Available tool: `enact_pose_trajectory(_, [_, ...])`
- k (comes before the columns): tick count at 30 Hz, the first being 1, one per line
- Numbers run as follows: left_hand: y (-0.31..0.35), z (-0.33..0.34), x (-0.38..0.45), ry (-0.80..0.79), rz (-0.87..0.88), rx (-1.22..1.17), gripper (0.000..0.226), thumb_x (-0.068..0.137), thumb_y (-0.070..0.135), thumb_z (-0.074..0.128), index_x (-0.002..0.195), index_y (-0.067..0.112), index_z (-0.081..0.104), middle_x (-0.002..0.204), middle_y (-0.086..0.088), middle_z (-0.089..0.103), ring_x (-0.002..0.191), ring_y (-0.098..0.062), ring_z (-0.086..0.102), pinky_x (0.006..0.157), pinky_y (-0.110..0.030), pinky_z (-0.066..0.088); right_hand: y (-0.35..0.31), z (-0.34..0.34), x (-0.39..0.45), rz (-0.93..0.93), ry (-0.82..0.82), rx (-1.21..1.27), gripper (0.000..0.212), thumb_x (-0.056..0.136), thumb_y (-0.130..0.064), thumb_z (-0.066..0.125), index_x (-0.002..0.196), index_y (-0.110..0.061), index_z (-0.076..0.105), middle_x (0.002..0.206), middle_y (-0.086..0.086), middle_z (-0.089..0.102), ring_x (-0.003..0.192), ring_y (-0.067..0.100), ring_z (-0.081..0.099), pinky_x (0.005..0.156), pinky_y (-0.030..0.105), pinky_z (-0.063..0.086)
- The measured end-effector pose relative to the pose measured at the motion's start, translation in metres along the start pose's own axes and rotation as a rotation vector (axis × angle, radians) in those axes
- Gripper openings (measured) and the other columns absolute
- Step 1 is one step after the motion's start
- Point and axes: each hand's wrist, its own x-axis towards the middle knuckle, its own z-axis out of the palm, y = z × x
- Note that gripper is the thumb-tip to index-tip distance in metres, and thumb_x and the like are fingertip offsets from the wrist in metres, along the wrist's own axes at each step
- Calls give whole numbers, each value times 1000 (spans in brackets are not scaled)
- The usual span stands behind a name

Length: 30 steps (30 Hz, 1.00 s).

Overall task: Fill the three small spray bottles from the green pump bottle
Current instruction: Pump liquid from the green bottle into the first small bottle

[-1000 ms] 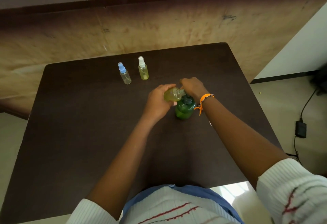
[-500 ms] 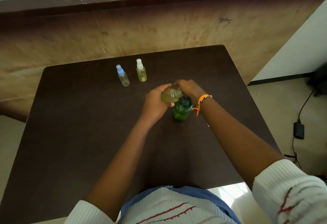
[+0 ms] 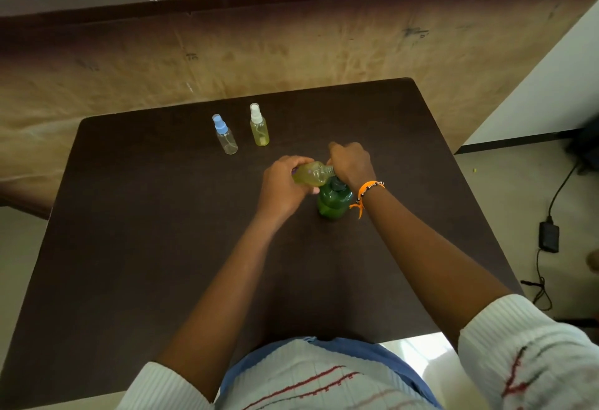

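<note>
The green pump bottle (image 3: 334, 202) stands upright on the dark table (image 3: 162, 247), right of centre. My left hand (image 3: 285, 189) grips a small uncapped spray bottle (image 3: 312, 175) of yellowish liquid, tilted on its side with its neck towards the pump. My right hand (image 3: 351, 163) is curled over the pump head, which is hidden beneath it. Two more small spray bottles stand upright further back: a blue-capped one (image 3: 226, 136), nearly clear, and a white-capped one (image 3: 259, 126) holding yellow liquid.
A brown wall panel and a dark ledge run behind the table. On the floor to the right lie a black power adapter (image 3: 549, 236) and its cable. The table's near edge meets my body.
Both hands stay at the pump bottle with the same grips. Only the camera view shifts slightly.
</note>
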Motion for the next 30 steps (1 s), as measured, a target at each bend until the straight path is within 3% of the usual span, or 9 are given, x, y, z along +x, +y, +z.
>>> enact_pose_trajectory(4, [2,-2,-1,9,9,-32,47,60,7,81,104,17,68,102,3,66,92,-8,57,76,-14,39,-1,-2,7,28,-68,8,45,89,-34,48,117,-3,65,124,17,63,109,34,60,96,42,49])
enact_pose_trajectory(9, [4,-3,-2,10,0,-80,45,59,6,81,101,17,69,90,9,66,87,-6,59,72,-6,40,-2,-2,9,40,-86,12,44,90,-33,49,117,-2,64,122,15,63,108,33,61,94,40,49])
enact_pose_trajectory(19, [3,-1,-1,23,-13,-54,46,59,6,82,101,17,68,93,8,67,92,-10,61,82,-23,48,4,4,9,6,51,0,49,87,-42,45,115,-7,67,121,14,65,108,35,61,95,41,48])
enact_pose_trajectory(25, [2,-2,-1,19,-18,-51,47,59,7,82,103,18,68,97,5,68,96,-12,61,85,-25,47,0,2,10,54,-65,28,47,88,-34,48,118,-3,65,121,15,64,106,34,61,83,36,47])
enact_pose_trajectory(27, [2,-3,-1,19,-14,-58,46,59,7,82,101,19,68,97,5,69,96,-14,61,86,-28,48,-3,2,11,60,-113,32,49,85,-38,50,116,-3,66,121,17,65,108,35,62,88,39,49])
enact_pose_trajectory(30, [2,-3,-1,18,-15,-70,46,59,7,81,101,18,68,96,4,70,94,-13,62,84,-25,47,-3,3,12,63,-144,49,67,71,-50,50,117,-4,66,121,18,66,109,36,63,97,44,51])
